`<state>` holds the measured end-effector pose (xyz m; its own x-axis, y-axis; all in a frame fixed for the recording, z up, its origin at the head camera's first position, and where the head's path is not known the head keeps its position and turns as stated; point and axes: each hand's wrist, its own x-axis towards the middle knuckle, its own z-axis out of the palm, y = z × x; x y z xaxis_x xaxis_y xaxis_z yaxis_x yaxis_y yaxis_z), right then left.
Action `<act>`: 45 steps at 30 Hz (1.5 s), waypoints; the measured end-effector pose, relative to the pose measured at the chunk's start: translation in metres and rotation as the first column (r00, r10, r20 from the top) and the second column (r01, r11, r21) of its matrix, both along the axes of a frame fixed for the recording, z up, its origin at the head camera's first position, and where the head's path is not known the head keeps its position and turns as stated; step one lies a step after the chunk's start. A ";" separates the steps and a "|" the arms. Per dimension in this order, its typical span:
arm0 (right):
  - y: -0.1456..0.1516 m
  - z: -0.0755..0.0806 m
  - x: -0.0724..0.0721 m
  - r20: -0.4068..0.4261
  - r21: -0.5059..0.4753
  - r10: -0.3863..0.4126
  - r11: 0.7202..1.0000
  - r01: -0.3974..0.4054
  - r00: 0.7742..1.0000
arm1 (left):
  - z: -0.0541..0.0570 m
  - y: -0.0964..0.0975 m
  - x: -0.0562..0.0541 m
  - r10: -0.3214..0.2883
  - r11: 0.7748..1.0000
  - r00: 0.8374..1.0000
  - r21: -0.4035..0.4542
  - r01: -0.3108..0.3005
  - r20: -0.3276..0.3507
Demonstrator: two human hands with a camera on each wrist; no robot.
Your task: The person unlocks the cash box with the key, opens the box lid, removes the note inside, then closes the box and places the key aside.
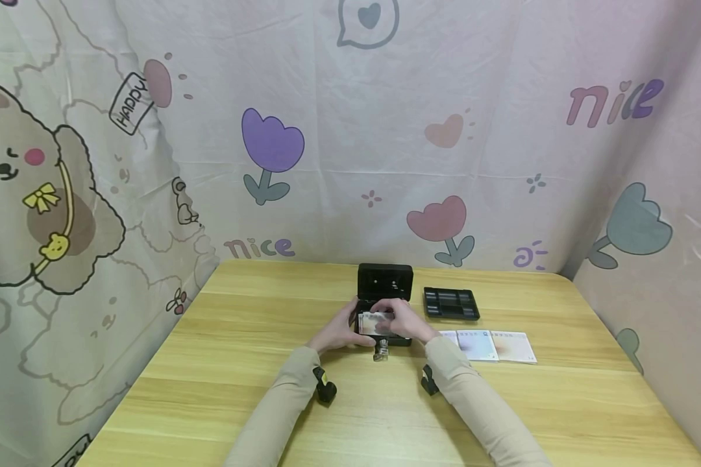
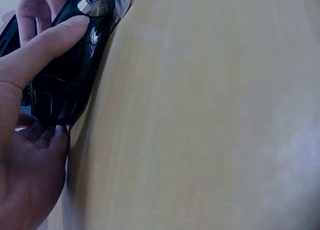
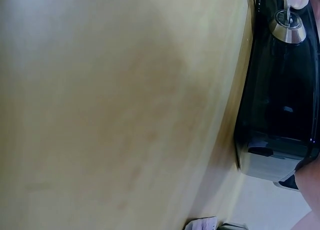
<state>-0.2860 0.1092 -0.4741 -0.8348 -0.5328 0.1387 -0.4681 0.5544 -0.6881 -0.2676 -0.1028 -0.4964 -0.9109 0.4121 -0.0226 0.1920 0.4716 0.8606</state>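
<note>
Head view: open black cash box point(image 1: 401, 341) on the wooden bench point(image 1: 380, 421), lid point(image 1: 385, 277) raised at the far side, key bunch point(image 1: 381, 350) hanging at the near face. Banknotes point(image 1: 369, 323) inside the box, directly under the right hand point(image 1: 405, 321), pinched at their right end between curled fingers. Clasped on the box's left end, the left hand point(image 1: 340, 331). Well to the right, a black compartment tray point(image 1: 451, 303); nearer, a row of banknotes point(image 1: 477, 345) lying flat, partly behind the right sleeve point(image 1: 452, 363).

Left wrist view: thumb pressed against the near wall just beside the round lock point(image 2: 100, 10), other fingers bent round the left end.

Right wrist view: key point(image 3: 286, 5) in that lock; right hand cut off by the frame edge, fingertips hidden.
</note>
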 end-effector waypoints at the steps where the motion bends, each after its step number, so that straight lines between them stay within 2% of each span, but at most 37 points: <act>1: 0.000 0.000 0.000 0.003 -0.005 0.000 1.000 0.000 1.000 | 0.000 0.000 0.000 0.001 1.000 1.000 0.000 -0.001 0.000; 14: 0.001 -0.001 0.000 0.047 -0.104 -0.047 0.993 0.051 0.998 | 0.001 -0.001 0.000 -0.012 1.000 1.000 0.010 0.012 -0.002; 25: 0.000 0.000 0.000 0.043 -0.201 -0.081 0.976 0.088 0.996 | 0.002 0.001 0.000 -0.011 0.999 1.000 0.042 0.012 -0.021; 34: -0.004 0.002 0.003 0.048 -0.096 -0.106 0.989 0.110 0.993 | 0.003 0.001 0.000 -0.009 1.000 1.000 0.027 0.010 -0.022; 45: -0.005 0.002 0.003 -0.002 -0.010 -0.076 0.997 0.076 0.997 | 0.002 0.001 -0.001 -0.016 0.999 1.000 0.041 0.017 -0.024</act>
